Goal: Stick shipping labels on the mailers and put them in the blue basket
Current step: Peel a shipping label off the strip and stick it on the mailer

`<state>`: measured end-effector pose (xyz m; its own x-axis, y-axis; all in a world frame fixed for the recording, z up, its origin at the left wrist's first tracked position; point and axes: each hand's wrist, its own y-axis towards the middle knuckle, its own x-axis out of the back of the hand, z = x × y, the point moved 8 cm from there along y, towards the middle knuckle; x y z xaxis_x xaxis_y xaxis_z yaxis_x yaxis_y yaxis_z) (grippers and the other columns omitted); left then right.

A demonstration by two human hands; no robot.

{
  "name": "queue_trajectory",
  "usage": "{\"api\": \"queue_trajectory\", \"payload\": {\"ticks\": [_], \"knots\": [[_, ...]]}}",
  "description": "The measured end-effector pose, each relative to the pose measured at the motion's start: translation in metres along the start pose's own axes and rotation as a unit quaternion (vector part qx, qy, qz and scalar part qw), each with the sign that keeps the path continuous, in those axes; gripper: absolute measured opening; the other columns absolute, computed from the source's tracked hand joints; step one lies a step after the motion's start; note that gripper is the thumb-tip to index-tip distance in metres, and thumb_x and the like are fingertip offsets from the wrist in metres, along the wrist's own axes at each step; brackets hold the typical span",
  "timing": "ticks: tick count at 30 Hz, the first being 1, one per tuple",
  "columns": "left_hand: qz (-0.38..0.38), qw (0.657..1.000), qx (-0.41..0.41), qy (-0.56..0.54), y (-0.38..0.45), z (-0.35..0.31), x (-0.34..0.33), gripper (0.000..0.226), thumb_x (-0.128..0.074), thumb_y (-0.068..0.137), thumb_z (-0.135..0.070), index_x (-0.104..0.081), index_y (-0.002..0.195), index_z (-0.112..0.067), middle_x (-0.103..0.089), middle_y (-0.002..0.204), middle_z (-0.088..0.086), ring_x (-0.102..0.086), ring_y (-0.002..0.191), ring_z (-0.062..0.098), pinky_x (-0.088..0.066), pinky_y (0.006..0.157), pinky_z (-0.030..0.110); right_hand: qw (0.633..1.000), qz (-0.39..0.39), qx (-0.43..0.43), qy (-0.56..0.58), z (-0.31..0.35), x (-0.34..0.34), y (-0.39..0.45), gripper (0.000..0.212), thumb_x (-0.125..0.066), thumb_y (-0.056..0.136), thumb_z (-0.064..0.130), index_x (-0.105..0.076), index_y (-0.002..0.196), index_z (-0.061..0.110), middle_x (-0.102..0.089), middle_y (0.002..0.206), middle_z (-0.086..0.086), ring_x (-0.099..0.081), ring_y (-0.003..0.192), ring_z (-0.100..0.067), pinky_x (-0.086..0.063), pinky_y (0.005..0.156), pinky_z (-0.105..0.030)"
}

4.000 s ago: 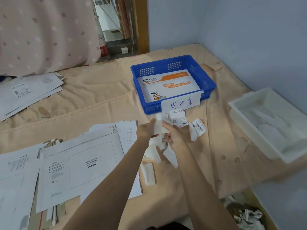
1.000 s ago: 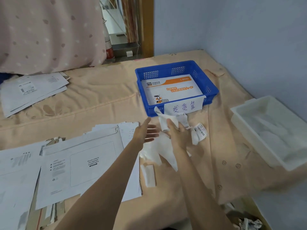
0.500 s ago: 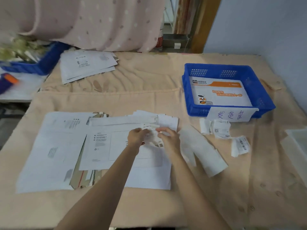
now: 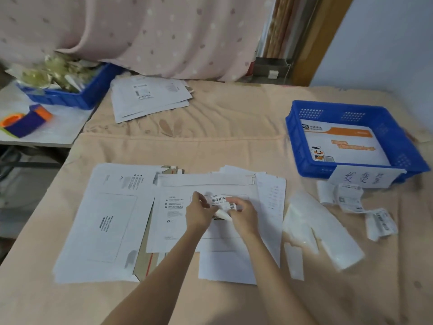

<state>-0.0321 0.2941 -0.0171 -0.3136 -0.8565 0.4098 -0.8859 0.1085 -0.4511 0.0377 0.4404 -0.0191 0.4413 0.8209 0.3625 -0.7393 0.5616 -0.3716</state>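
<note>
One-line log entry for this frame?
step: peeling | both hands pinch shipping label | over mailer | blue basket: one mailer inside

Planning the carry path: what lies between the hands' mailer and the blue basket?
Head view: peeled backing strips, then loose labels before the blue basket.

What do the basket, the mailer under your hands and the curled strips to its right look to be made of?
Blue basket: rigid moulded plastic, going by its perforated walls.
Mailer: matte white paperboard, probably; brown card edges show in the stack.
Curled strips: glossy, translucent, likely label backing paper, though film is possible.
</note>
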Motion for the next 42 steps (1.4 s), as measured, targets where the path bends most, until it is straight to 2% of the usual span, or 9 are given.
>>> {"api": "queue_trajectory", "payload": {"ticks": [4, 8, 12, 17, 20, 24, 28, 38, 42], "knots": [[0.026, 0.999, -0.033, -0.012, 0.005, -0.007, -0.004, 0.02, -0.07, 0.076, -0.007, -0.058, 0.077, -0.022, -0.063, 0.085, 0.003, -0.064, 0.073, 0.029, -0.054, 0.07, 0.042, 1.0, -0.009, -0.009, -0.001, -0.007, -0.007, 0.006, 0.038, -0.057, 0.081, 0.0, -0.068, 0.103, 0.03, -0.06, 0.113, 0.0, -0.06, 0.092, -0.015, -0.049, 0.087, -0.03], [0.048, 0.997, -0.063, 0.024, 0.01, -0.009, -0.01, 0.027, -0.066, 0.079, -0.008, -0.067, 0.095, -0.029, -0.054, 0.094, 0.0, -0.064, 0.084, 0.029, -0.054, 0.081, 0.044, 1.0, -0.011, -0.016, 0.007, -0.011, -0.01, 0.011, 0.039, -0.06, 0.083, 0.001, -0.068, 0.11, 0.028, -0.056, 0.113, 0.003, -0.058, 0.093, -0.014, -0.046, 0.086, -0.025], [0.046, 0.996, -0.063, 0.035, 0.015, -0.004, -0.013, 0.029, -0.066, 0.083, -0.011, -0.07, 0.106, -0.028, -0.052, 0.099, -0.002, -0.06, 0.089, 0.022, -0.051, 0.086, 0.035, 1.0, -0.011, -0.014, 0.003, -0.01, -0.012, 0.014, 0.036, -0.063, 0.083, 0.003, -0.067, 0.11, 0.027, -0.055, 0.115, 0.005, -0.055, 0.094, -0.012, -0.04, 0.081, -0.019], [0.017, 0.998, -0.053, 0.035, 0.017, 0.002, -0.011, 0.024, -0.066, 0.083, -0.009, -0.071, 0.103, -0.021, -0.053, 0.102, -0.004, -0.052, 0.088, 0.011, -0.036, 0.07, 0.017, 0.999, -0.034, -0.022, -0.001, -0.015, -0.014, 0.015, 0.027, -0.061, 0.08, 0.0, -0.061, 0.084, 0.027, -0.059, 0.11, -0.001, -0.057, 0.096, -0.012, -0.039, 0.072, -0.02], [0.018, 0.997, -0.052, 0.048, 0.017, 0.004, -0.014, 0.03, -0.066, 0.083, -0.01, -0.069, 0.11, -0.021, -0.055, 0.107, -0.001, -0.052, 0.088, 0.011, -0.035, 0.072, 0.017, 0.998, -0.047, -0.035, -0.002, -0.02, -0.013, 0.015, 0.027, -0.06, 0.08, -0.001, -0.056, 0.076, 0.026, -0.06, 0.109, -0.001, -0.058, 0.099, -0.011, -0.04, 0.071, -0.023], [0.022, 0.995, -0.059, 0.075, 0.018, 0.008, -0.016, 0.035, -0.066, 0.084, -0.012, -0.066, 0.118, -0.022, -0.056, 0.11, 0.001, -0.05, 0.086, 0.012, -0.035, 0.074, 0.018, 0.999, -0.022, -0.02, -0.033, -0.02, -0.017, 0.014, 0.032, -0.059, 0.081, 0.0, -0.066, 0.097, 0.027, -0.054, 0.115, 0.002, -0.056, 0.097, -0.012, -0.042, 0.077, -0.023], [0.034, 0.994, -0.07, 0.072, 0.014, 0.006, -0.019, 0.037, -0.067, 0.084, -0.012, -0.065, 0.119, -0.021, -0.057, 0.112, 0.001, -0.051, 0.091, 0.012, -0.035, 0.075, 0.018, 0.998, -0.003, 0.001, -0.071, -0.015, -0.019, 0.016, 0.048, -0.057, 0.084, -0.001, -0.063, 0.122, 0.027, -0.047, 0.126, 0.002, -0.053, 0.115, -0.015, -0.043, 0.096, -0.026], [0.041, 0.99, -0.088, 0.099, 0.018, 0.0, -0.018, 0.043, -0.061, 0.083, -0.006, -0.063, 0.123, -0.022, -0.057, 0.114, 0.002, -0.056, 0.104, 0.018, -0.036, 0.074, 0.018, 0.997, -0.005, -0.007, -0.075, -0.015, -0.02, 0.017, 0.052, -0.05, 0.086, -0.004, -0.061, 0.127, 0.026, -0.044, 0.125, 0.003, -0.054, 0.114, -0.015, -0.041, 0.093, -0.022], [0.042, 0.989, -0.09, 0.11, 0.02, 0.001, -0.019, 0.043, -0.06, 0.083, -0.006, -0.063, 0.123, -0.022, -0.057, 0.115, 0.001, -0.057, 0.105, 0.018, -0.038, 0.075, 0.021, 0.997, -0.005, -0.016, -0.08, -0.014, -0.021, 0.016, 0.052, -0.052, 0.086, -0.002, -0.058, 0.13, 0.025, -0.042, 0.125, 0.001, -0.055, 0.113, -0.019, -0.045, 0.095, -0.028]]}}
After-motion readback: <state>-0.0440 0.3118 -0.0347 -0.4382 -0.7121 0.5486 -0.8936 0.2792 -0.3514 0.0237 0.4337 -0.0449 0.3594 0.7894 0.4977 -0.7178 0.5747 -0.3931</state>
